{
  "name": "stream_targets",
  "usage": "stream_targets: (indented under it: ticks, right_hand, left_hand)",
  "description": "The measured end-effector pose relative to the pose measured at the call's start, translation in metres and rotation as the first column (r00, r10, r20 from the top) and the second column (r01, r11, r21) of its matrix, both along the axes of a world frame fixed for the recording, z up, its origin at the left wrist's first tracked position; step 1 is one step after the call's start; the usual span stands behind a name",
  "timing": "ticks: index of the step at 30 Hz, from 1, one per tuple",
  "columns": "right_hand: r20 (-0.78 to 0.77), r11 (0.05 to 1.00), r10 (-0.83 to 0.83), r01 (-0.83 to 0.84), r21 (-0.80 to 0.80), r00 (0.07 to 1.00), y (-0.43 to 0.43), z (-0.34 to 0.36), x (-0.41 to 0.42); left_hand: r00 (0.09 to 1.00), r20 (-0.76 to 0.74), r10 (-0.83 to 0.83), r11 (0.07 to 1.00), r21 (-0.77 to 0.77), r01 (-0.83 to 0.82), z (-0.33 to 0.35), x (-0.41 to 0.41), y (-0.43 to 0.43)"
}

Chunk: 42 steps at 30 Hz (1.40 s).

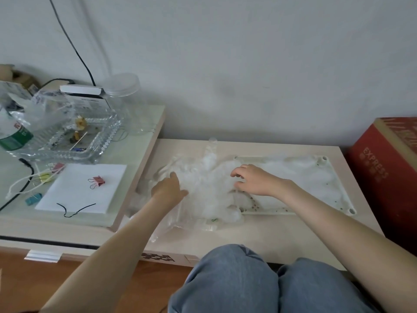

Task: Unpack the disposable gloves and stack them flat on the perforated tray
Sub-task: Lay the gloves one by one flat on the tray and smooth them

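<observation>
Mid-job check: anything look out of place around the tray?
Yes. The gloves are a crumpled heap, not a flat stack, and most of it lies on the table past the left end of the perforated tray.

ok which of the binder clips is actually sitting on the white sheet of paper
The pink clip lying alone on the white paper. The second pink clip, the yellow clip and the teal clip all lie off to its left.
</observation>
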State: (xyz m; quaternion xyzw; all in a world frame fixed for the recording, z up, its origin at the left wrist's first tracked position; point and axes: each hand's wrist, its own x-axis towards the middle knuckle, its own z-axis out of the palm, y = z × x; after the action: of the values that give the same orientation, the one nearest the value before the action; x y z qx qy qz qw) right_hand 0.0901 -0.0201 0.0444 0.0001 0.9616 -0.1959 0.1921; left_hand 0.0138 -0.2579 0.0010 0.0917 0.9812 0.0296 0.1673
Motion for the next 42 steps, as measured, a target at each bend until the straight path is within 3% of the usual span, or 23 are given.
stream_targets:
  ticks: [6,10,12,14,16,18,20,23,25,33,37,39,42]
  right_hand:
    - [-0.001,1.0,0.022,-0.022,-0.015,1.0,0.002,-0.005,0.007]
    - [-0.032,0.995,-0.022,0.019,-0.095,0.999,0.005,-0.006,0.005]
    - [-0.056,0.971,-0.107,0.092,-0.219,0.993,0.005,-0.003,0.004]
    - [-0.03,0.872,-0.261,0.222,-0.437,0.965,0.003,0.0,0.002]
    - [0.136,0.614,-0.383,0.362,-0.702,0.914,0.003,0.004,-0.002]
    - [0.319,0.341,-0.386,0.455,-0.823,0.866,0.007,0.008,-0.003]
    - [0.441,0.136,-0.309,0.498,-0.857,0.843,0.012,0.014,0.002]
    - [0.493,-0.145,-0.221,0.471,-0.87,0.842,0.022,0.018,0.009]
    - [0.476,-0.24,-0.254,0.422,-0.874,0.842,0.028,0.023,0.012]
    - [0.268,-0.028,-0.414,0.282,-0.959,0.87,0.064,0.036,0.031]
    - [0.249,-0.063,-0.411,0.245,-0.968,0.877,0.084,0.032,0.035]
    - [0.313,-0.103,-0.372,0.296,-0.949,0.874,0.09,0.033,0.037]
    - [0.354,-0.076,-0.338,0.35,-0.934,0.872,0.094,0.032,0.038]
  left_hand:
    - [0.981,-0.177,-0.073,0.99,-0.136,0.049,-0.003,0.015,0.004]
    - [0.96,-0.267,0.083,0.98,0.196,-0.03,0.021,0.018,0.02]
    - [0.94,-0.331,0.082,0.919,0.39,0.057,0.037,0.021,0.029]
    - [0.971,-0.228,0.069,0.747,0.657,0.101,0.052,0.024,0.041]
    - [0.997,0.073,0.019,0.347,0.935,-0.075,0.07,0.028,0.055]
    - [0.949,0.276,-0.154,-0.029,0.958,-0.284,0.087,0.029,0.067]
    - [0.907,0.321,-0.272,-0.178,0.91,-0.375,0.096,0.027,0.074]
    - [0.901,0.323,-0.289,-0.149,0.914,-0.376,0.099,0.026,0.085]
    - [0.912,0.319,-0.259,-0.083,0.933,-0.35,0.095,0.027,0.092]
    - [0.939,0.303,-0.164,0.163,0.947,-0.277,0.082,0.022,0.121]
    - [0.936,0.29,-0.197,0.222,0.944,-0.246,0.082,0.02,0.133]
    - [0.941,0.267,-0.206,0.265,0.941,-0.209,0.08,0.021,0.141]
    - [0.951,0.225,-0.21,0.313,0.937,-0.153,0.077,0.025,0.154]
